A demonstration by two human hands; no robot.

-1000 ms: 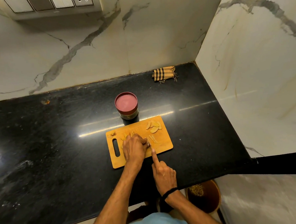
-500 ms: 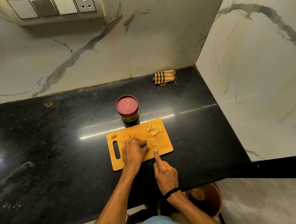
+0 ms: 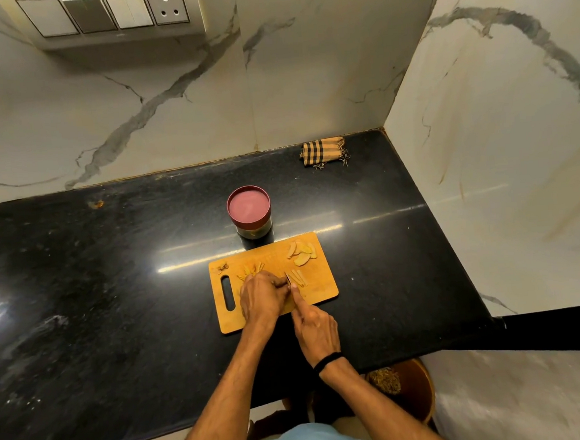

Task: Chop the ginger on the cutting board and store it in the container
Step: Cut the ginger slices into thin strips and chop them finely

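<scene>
On a black stone counter (image 3: 115, 300) in a marble-walled corner, a person cuts ginger (image 3: 301, 253) on a wooden cutting board (image 3: 321, 288), with the lidded container (image 3: 249, 210) just behind it. The left hand (image 3: 261, 295) curls down on the piece being cut, while the right hand (image 3: 315, 328) grasps a small knife (image 3: 288, 279), forefinger along its spine. Clean work likely calls for tucked fingertips and thin, even strokes.

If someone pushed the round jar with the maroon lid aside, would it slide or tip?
The round maroon-lidded jar looks squat, so it probably slides rather than tips. The glossy black counter likely offers little friction. Its lid is on, so spilling seems unlikely.
</scene>
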